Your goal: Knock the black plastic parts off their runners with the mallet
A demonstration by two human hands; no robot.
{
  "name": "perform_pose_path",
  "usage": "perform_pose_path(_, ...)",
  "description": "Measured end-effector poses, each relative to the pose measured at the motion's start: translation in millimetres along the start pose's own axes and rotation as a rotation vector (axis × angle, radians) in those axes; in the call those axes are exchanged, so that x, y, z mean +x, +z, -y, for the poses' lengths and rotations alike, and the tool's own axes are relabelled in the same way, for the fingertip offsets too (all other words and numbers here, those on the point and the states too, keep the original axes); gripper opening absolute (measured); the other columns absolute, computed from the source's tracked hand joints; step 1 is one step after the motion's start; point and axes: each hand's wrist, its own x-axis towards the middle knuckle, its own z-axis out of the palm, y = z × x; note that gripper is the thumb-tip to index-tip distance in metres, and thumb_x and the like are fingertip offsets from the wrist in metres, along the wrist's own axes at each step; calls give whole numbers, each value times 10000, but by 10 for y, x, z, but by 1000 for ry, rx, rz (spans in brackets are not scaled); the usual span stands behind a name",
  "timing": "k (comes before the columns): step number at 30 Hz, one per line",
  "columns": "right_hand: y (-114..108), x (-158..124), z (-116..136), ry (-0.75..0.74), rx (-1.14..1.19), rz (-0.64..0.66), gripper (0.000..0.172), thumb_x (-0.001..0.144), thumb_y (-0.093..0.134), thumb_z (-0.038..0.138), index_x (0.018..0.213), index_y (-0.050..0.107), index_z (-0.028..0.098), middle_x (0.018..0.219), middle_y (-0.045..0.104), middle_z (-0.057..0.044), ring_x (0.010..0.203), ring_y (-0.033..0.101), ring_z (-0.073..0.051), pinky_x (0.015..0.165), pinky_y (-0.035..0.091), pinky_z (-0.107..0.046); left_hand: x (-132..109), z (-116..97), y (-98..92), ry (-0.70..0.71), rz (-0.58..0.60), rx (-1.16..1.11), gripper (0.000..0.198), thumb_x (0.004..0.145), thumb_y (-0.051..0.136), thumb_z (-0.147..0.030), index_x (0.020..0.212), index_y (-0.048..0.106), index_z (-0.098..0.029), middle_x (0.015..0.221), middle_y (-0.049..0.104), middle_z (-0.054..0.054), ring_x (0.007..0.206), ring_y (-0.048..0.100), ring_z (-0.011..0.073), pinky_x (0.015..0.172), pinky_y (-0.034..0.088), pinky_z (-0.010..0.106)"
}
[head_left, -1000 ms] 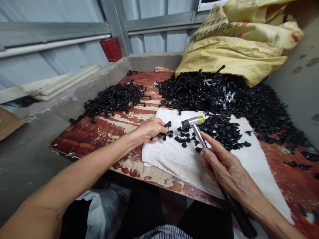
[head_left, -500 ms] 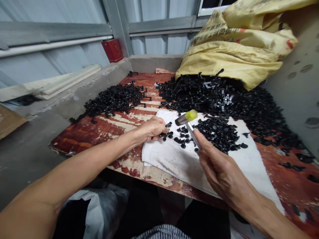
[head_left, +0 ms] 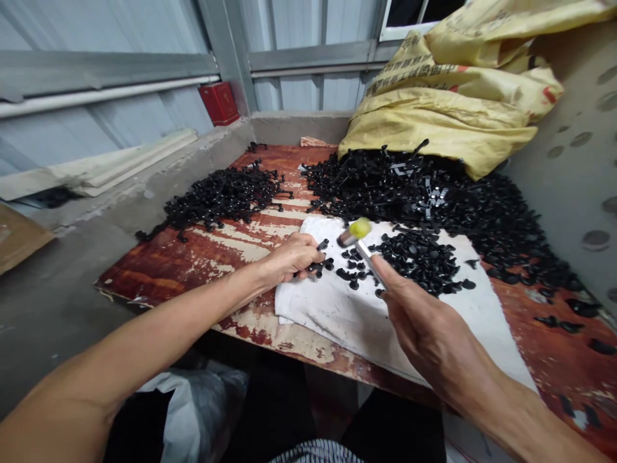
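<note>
- Currently pinching small black pieces (head_left: 315,267) in the left hand (head_left: 296,257), with fingers curled in tightly and rounded black ends poking out past the fingertips; cannot tell how many.
- Holding those pieces over the left edge of a white cloth (head_left: 332,312), near the front of a red, worn table (head_left: 159,263).
- Gripping a hammer (head_left: 364,247) in the right hand (head_left: 414,308), with fingers folded round the handle and one digit laid along the metal shaft.
- Pointing the hammer's dark face leftward and down, just beside the held pieces but apart from them, with the blurred yellow face turned up and away.
- Scattered between the two hands on the cloth: a few loose pieces (head_left: 347,275).
- Heaped farther right on the same cloth: many dark, rounded parts (head_left: 419,260).
- Piled at the table's left, well apart from the cloth: a mound of black linked parts (head_left: 226,193).
- Spread behind the cloth: a larger black heap (head_left: 380,183), lying at the mouth of a yellow sack (head_left: 434,122) with printed characters.
- Set in the back left corner, on a concrete ledge (head_left: 159,173): a red box (head_left: 219,103).
- Bunched below the table's front edge: a pale plastic bag (head_left: 193,411).
</note>
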Motion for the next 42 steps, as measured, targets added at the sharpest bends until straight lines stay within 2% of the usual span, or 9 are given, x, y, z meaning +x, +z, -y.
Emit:
perform_pose_path(2, 3, 4, 7, 5, 17, -49, 646, 903, 375, 103, 1538, 319, 205, 966, 710, -112, 755, 695, -203, 644, 585, -293, -19, -10, 6, -2, 1, -16, 182, 809, 576, -71, 677, 496, -168, 431, 552, -9, 313, 421, 59, 355, 197, 194)
perform_pose_path(6, 32, 5, 8, -19, -45, 76, 666, 846, 366, 56, 1496, 407, 192, 810, 698, -85, 605, 665, -198, 555, 571, -302, -60, -43, 20, -14, -28, -1, 192, 813, 586, -58, 676, 500, -161, 428, 548, -11, 315, 428, 59, 361, 214, 194)
perform_pose_path(18, 91, 40, -57, 10, -50, -4, 608, 866, 362, 109, 1468, 440, 140, 847, 717, -115, 621, 668, -207, 506, 533, -290, -76, -33, 36, 2, -15, 27, 161, 836, 561, -93, 712, 485, -161, 481, 526, -29, 368, 471, 76, 382, 351, 203)
perform_pose_path(22, 95, 28, -86, 103, 39, 78, 558, 870, 357, 163, 1405, 506, 101, 806, 723, -113, 547, 634, -200, 515, 514, -307, -132, -35, 47, -8, -44, -48, 47, 868, 520, -146, 901, 486, -147, 604, 550, -6, 465, 522, 102, 455, 438, 235)
perform_pose_path(24, 82, -10, -90, 232, 175, 2, 542, 921, 369, 262, 1419, 466, 72, 783, 702, -98, 567, 624, -189, 554, 514, -300, -194, -12, 17, 10, -81, -65, 196, 889, 484, -209, 1067, 434, -142, 731, 574, 23, 560, 569, 133, 510, 482, 270)
perform_pose_path(28, 86, -105, -102, 426, 410, -87, 547, 935, 403, 398, 1372, 492, 80, 611, 559, -2, 512, 530, -161, 507, 465, -268, -321, 74, -141, 243, -134, 345, 311, 833, 507, -245, 1120, 436, -149, 1020, 550, 105, 871, 596, 221, 763, 516, 383)
perform_pose_path(32, 92, -117, -113, 469, 512, -50, 528, 921, 433, 433, 1341, 526, 128, 594, 506, 21, 513, 482, -154, 471, 413, -257, -299, 85, -298, 584, -46, 879, 248, 797, 506, -194, 1040, 503, -146, 1199, 455, 145, 1142, 438, 293, 974, 396, 453)
perform_pose_path(38, 70, -78, -108, 463, 581, -23, 520, 892, 462, 446, 1291, 554, 126, 612, 491, 19, 568, 492, -162, 465, 386, -254, -60, -96, -364, 713, 149, 1089, 169, 843, 544, -345, 808, 512, -182, 1122, 504, 100, 1090, 428, 267, 923, 378, 395)
perform_pose_path(42, 90, -92, -133, 495, 655, -22, 513, 896, 473, 457, 1299, 543, 146, 552, 402, 56, 509, 436, -145, 430, 334, -243, -57, -199, -355, 576, 169, 1152, 146, 843, 511, -286, 739, 461, -197, 763, 505, 24, 755, 463, 179, 693, 360, 297)
